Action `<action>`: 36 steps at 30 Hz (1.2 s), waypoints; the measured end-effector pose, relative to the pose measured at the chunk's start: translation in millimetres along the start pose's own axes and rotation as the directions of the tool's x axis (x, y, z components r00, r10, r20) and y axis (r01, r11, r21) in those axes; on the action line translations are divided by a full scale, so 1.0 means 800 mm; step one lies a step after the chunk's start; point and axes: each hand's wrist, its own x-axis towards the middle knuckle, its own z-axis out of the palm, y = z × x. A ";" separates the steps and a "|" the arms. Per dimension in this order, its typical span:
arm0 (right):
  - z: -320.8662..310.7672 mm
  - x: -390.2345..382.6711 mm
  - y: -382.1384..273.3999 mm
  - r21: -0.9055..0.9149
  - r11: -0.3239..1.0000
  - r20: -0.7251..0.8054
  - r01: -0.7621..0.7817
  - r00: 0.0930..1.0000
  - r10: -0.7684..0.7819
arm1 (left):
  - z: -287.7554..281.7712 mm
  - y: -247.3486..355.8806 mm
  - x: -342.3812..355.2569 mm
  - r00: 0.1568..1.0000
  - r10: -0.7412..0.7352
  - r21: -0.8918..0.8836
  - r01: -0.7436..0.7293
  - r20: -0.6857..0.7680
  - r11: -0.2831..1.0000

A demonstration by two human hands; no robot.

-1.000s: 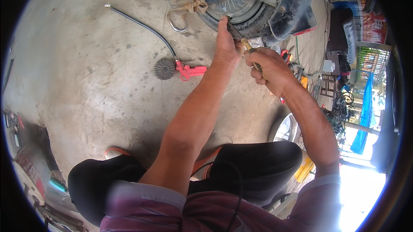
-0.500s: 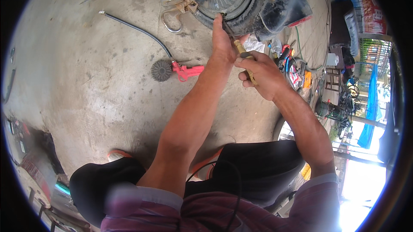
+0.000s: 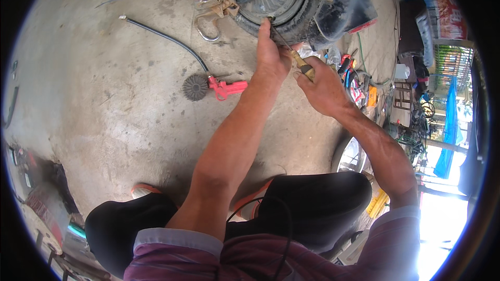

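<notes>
A dusty black tire [image 3: 250,24] sits on its wheel [image 3: 276,0] at the top of the view. My left hand [image 3: 273,54] grips the tire's near side, thumb pressed up by the rim; its other fingers are mostly hidden. In my right hand [image 3: 327,90] is a screwdriver with a worn yellowish handle [image 3: 302,63], the fingers wrapped round it. Its thin shaft slants up left past my left hand to the rim by my thumb. Whether the tip is under the tire's edge I cannot tell.
On the concrete floor to the left lies a red tire inflator [image 3: 226,89] with a round black gauge and a black hose [image 3: 172,39]. A bent metal hook [image 3: 208,33] is beside the tire. Assorted tools and bags [image 3: 359,80] clutter the right, near a black mudguard [image 3: 344,7].
My right hand has drawn a little to the right and down with the screwdriver, showing more of its shaft. My left hand stays almost in place on the tire.
</notes>
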 end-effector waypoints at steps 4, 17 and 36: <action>-0.018 0.010 0.010 -0.104 0.987 0.018 0.122 0.993 -0.121 | -0.010 -0.007 0.005 0.997 0.059 -0.032 -0.058 0.055 0.998; -0.024 -0.008 -0.038 0.455 0.768 0.377 -0.451 0.879 0.293 | -0.014 0.011 -0.010 0.992 -0.109 0.038 0.111 -0.056 0.993; -0.016 0.006 -0.061 0.658 0.602 0.358 -0.452 0.891 0.278 | -0.016 0.014 0.004 0.984 -0.165 -0.025 0.163 -0.061 0.986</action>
